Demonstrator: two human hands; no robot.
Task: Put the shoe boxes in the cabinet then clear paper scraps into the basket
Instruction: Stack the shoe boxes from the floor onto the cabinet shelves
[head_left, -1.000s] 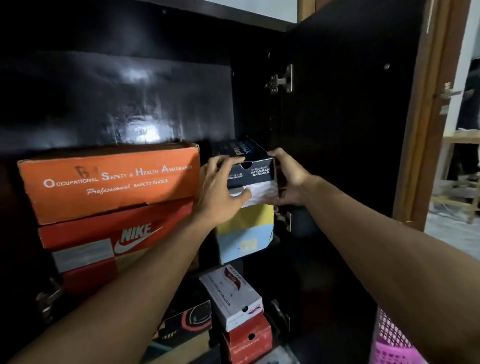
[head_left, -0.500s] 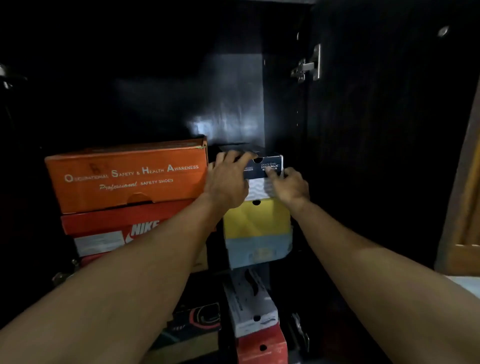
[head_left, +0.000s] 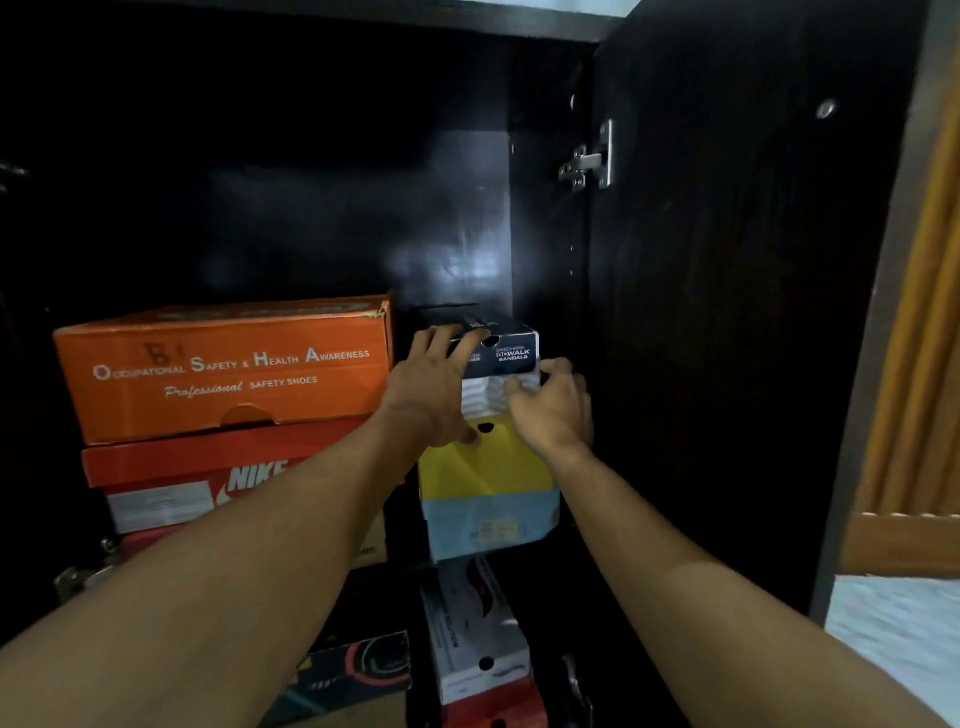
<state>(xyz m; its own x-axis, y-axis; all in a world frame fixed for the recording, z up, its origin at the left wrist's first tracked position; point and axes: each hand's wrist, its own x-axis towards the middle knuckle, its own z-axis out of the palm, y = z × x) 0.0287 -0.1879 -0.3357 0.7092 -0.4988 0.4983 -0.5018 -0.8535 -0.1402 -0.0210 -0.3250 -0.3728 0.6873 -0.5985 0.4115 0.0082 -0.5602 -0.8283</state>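
Note:
A black shoe box (head_left: 511, 353) with white lettering lies on top of a yellow and blue box (head_left: 488, 483) inside the dark cabinet (head_left: 311, 208). My left hand (head_left: 431, 384) grips its left front corner, with the fingers over the top edge. At the lower right front corner my right hand (head_left: 556, 410) presses against the box's white lower part. Both hands touch the box. No paper scraps or basket are in view.
An orange safety-shoe box (head_left: 223, 369) sits on a red Nike box (head_left: 171, 483) to the left. More boxes stand on the shelf below, including a white one (head_left: 467, 623). The cabinet door (head_left: 727, 312) stands open at the right, beside a wooden frame (head_left: 914, 364).
The black box has gone deeper into the cabinet onto the yellow box. My right hand has moved from its right side to its front corner.

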